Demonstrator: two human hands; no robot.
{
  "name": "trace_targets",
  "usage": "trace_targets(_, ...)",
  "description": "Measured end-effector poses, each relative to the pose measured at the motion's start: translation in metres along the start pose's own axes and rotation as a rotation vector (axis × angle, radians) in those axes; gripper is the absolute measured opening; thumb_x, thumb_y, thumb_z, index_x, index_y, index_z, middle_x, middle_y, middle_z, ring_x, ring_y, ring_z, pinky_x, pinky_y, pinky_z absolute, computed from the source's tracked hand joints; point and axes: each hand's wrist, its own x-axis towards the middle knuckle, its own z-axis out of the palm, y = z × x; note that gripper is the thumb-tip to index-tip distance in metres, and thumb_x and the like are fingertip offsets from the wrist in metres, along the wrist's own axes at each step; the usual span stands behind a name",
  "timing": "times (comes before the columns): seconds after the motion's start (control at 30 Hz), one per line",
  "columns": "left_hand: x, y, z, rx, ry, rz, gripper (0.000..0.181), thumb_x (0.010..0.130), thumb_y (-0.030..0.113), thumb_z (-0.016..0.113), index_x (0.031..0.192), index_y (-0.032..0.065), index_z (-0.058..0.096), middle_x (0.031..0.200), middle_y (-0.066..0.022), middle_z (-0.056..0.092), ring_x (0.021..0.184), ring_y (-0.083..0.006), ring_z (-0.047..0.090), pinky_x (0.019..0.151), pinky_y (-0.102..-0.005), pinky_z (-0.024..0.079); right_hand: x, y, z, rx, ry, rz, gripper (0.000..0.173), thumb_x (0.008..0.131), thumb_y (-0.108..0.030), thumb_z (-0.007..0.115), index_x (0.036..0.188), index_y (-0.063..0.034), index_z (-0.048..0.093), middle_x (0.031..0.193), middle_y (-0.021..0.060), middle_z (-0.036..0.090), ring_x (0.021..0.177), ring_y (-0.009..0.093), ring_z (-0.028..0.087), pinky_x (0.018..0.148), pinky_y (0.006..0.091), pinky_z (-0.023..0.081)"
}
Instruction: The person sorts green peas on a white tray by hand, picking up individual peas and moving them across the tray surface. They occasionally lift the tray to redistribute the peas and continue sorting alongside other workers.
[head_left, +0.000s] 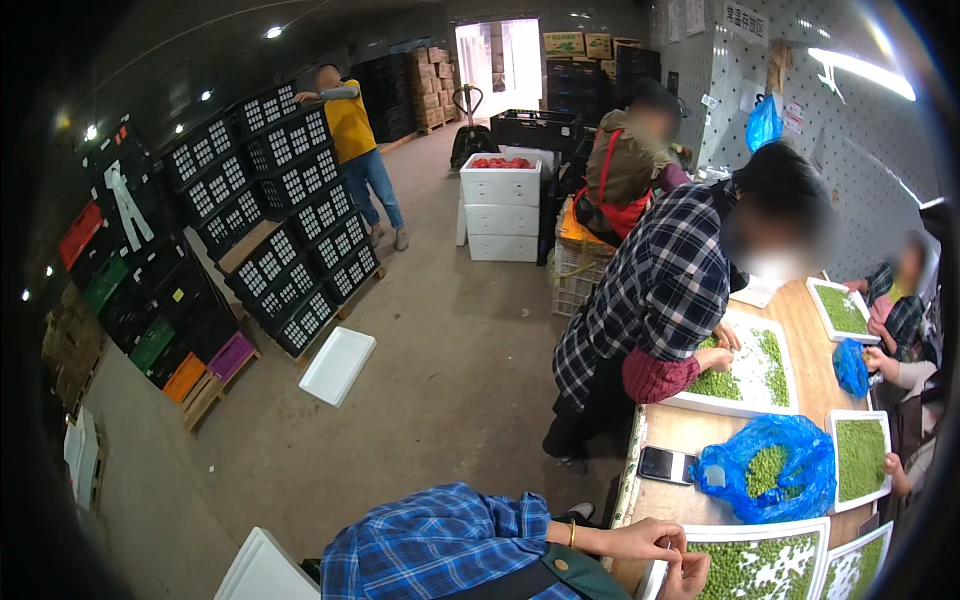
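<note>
My left hand (646, 538), with a yellow bangle at the wrist below a blue plaid sleeve (442, 544), has its fingers bent together. Just below it is my right hand (687, 576), fingers curled and almost touching the left. Both are over the left side of a white foam tray (750, 531). Green peas (716, 566) lie scattered in that tray, with white bottom showing between them. Whether anything small sits in my fingertips is too fine to see. Beyond the tray, an opened blue plastic bag (814, 469) holds more peas (766, 471).
A smartphone (666, 465) lies beside the bag on the wooden table (667, 431). A co-worker in checked plaid (660, 277) handles peas in another foam tray (789, 352). More people sit opposite. Stacked black crates (300, 217) and a white foam lid (337, 366) occupy the floor.
</note>
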Motion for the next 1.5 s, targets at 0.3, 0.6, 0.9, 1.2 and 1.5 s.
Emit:
trace_targets(0.3, 0.014, -0.001, -0.003, -0.017, -0.041, -0.019, 0.019, 0.086, 0.018, 0.054, 0.079, 0.0013, 0.058, 0.064, -0.0059, 0.059, 0.062, -0.0119, 0.056, 0.058, -0.0271, 0.044, 0.006, -0.005, 0.011, -0.020, 0.131, 0.075, 0.014, 0.086, 0.001, 0.054, 0.080, -0.0028, 0.041, 0.069, 0.0004, 0.043, 0.063, 0.006, 0.043, 0.057, 0.0186, 0.036)
trace_targets(0.6, 0.023, -0.011, -0.003, -0.029, -0.122, -0.092, 0.020, 0.088, 0.022, 0.054, 0.086, 0.0016, 0.055, 0.073, -0.0030, 0.058, 0.070, -0.0085, 0.056, 0.062, -0.0243, 0.045, 0.012, -0.009, 0.002, -0.071, 0.121, 0.152, 0.006, 0.085, -0.004, 0.059, 0.084, -0.0020, 0.052, 0.079, 0.0063, 0.059, 0.074, 0.010, 0.054, 0.067, 0.0230, 0.045)
trace_targets(0.9, 0.031, -0.010, -0.003, -0.036, -0.188, -0.137, 0.021, 0.089, 0.023, 0.053, 0.090, 0.0027, 0.053, 0.073, -0.0017, 0.057, 0.068, -0.0068, 0.053, 0.061, -0.0230, 0.043, 0.009, 0.004, -0.004, -0.068, 0.152, 0.157, 0.009, 0.085, -0.005, 0.060, 0.083, -0.0027, 0.051, 0.071, 0.0015, 0.053, 0.065, 0.007, 0.048, 0.059, 0.0209, 0.042)
trace_targets(1.2, 0.030, -0.016, 0.003, -0.075, -0.187, -0.131, 0.022, 0.090, 0.024, 0.052, 0.089, 0.0018, 0.052, 0.072, -0.0023, 0.055, 0.065, -0.0069, 0.051, 0.059, -0.0230, 0.042, 0.008, 0.005, -0.010, -0.085, 0.109, 0.163, 0.009, 0.085, -0.005, 0.059, 0.084, -0.0039, 0.051, 0.071, 0.0009, 0.053, 0.065, 0.006, 0.048, 0.058, 0.0200, 0.042)
trace_targets(1.5, 0.014, -0.012, 0.000, 0.061, -0.168, -0.155, 0.021, 0.090, 0.023, 0.051, 0.091, 0.0027, 0.053, 0.076, -0.0043, 0.057, 0.074, -0.0117, 0.055, 0.066, -0.0268, 0.044, 0.003, 0.010, 0.006, 0.039, 0.141, 0.170, 0.015, 0.078, 0.000, 0.063, 0.077, -0.0011, 0.048, 0.066, 0.0026, 0.050, 0.060, 0.007, 0.048, 0.055, 0.0205, 0.038)
